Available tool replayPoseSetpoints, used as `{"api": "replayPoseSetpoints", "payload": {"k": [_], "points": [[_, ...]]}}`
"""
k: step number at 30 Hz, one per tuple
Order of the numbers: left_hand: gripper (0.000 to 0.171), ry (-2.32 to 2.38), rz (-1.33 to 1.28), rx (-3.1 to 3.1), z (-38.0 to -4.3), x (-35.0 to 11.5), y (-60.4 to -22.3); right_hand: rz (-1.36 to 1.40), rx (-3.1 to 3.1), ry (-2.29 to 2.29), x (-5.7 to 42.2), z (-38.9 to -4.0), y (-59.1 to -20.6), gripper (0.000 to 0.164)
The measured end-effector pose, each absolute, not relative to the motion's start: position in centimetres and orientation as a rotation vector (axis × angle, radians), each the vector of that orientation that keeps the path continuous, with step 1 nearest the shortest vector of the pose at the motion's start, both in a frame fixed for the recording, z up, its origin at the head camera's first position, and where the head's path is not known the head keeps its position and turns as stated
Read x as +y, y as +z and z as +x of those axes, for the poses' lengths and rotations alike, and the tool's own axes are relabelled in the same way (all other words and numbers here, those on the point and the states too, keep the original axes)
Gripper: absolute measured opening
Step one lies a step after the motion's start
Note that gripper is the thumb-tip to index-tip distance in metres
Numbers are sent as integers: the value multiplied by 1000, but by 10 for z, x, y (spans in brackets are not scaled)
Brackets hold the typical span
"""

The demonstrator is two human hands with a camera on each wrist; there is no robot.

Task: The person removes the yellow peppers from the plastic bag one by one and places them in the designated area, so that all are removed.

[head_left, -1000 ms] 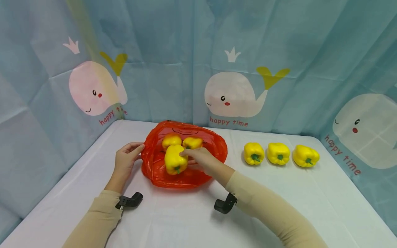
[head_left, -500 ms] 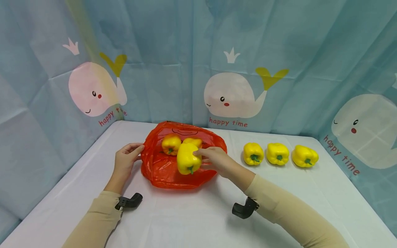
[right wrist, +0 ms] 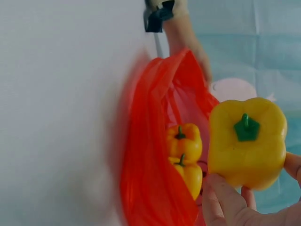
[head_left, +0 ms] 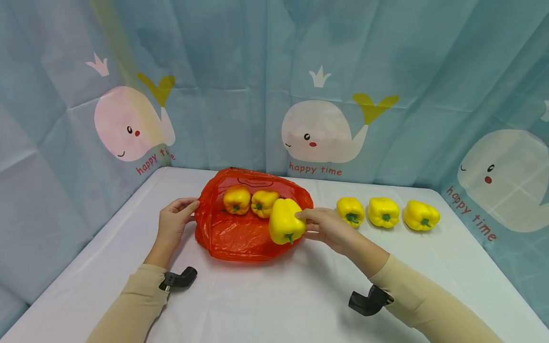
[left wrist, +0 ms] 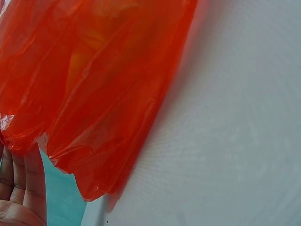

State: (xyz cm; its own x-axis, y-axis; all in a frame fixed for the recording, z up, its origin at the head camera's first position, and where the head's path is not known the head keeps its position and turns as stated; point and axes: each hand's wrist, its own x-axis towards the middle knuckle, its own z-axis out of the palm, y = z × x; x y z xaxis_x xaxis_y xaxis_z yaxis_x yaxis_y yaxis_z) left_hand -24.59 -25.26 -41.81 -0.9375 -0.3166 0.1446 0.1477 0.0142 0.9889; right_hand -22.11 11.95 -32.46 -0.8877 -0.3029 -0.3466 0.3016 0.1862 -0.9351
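A red plastic bag point(head_left: 240, 238) lies with its mouth open toward me, and two yellow bell peppers point(head_left: 237, 200) sit inside it. My left hand point(head_left: 173, 224) pinches the bag's left rim; the left wrist view shows its fingers point(left wrist: 33, 181) at the bag's edge, the thumb out of sight there. Between thumb and fingers, my right hand point(head_left: 330, 228) holds another yellow bell pepper point(head_left: 286, 221) above the right side of the bag's mouth. The right wrist view shows that held pepper point(right wrist: 248, 150) stem toward the camera, in front of the bag point(right wrist: 150, 155).
Three more yellow bell peppers point(head_left: 383, 212) stand in a row on the white tabletop point(head_left: 266, 305), right of the bag. A blue curtain point(head_left: 231, 95) printed with whales hangs behind and at the sides. Each wrist wears a black camera point(head_left: 371, 300).
My right hand has carried the held bell pepper rightward, from the bag's middle to its right side, uncovering the two peppers inside. My left hand has stayed at the bag's rim.
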Motion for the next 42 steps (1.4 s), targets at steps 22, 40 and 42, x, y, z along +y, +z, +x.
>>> {"api": "replayPoseSetpoints", "payload": {"k": [22, 40, 42], "points": [[11, -1997, 201, -1959, -248, -252, -417, -10, 2070, -1737, 190, -193, -329, 43], [10, -2015, 167, -1946, -247, -252, -418, 85, 2096, -1702, 243, -184, -350, 34], [9, -2015, 172, -1949, -247, -252, -418, 120, 2099, -1691, 247, -182, -353, 35]]}}
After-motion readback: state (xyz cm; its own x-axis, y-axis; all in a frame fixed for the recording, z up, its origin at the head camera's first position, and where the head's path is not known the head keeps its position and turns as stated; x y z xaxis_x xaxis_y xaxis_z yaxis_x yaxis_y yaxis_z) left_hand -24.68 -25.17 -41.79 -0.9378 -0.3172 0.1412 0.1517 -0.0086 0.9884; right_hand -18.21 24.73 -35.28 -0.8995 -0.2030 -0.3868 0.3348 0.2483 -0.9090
